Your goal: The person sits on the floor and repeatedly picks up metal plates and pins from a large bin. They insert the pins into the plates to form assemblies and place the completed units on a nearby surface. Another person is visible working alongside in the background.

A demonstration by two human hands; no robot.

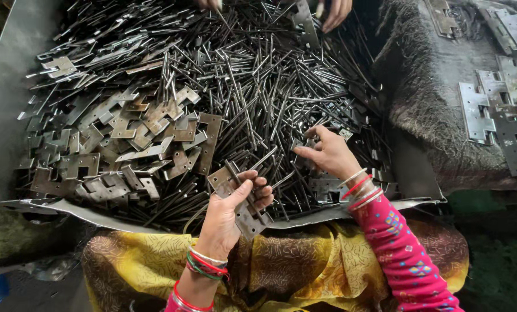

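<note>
My left hand (230, 211) grips a flat metal hinge plate (242, 203) with a thin metal pin (244, 188) lying along it, held just above the near edge of the pile. My right hand (329, 152) hovers over the heap of thin metal pins (270, 86), its fingertips pinched together over the rods; I cannot tell if a pin is between them. Loose hinge plates (131, 138) are piled to the left of the pins. Both wrists wear bangles.
Everything lies on a grey metal sheet (4, 110). Another person's hands (334, 11) work at the far edge of the pile. Assembled hinges (498, 112) lie on a dark cloth at the right. Yellow patterned fabric (304, 266) covers my lap below.
</note>
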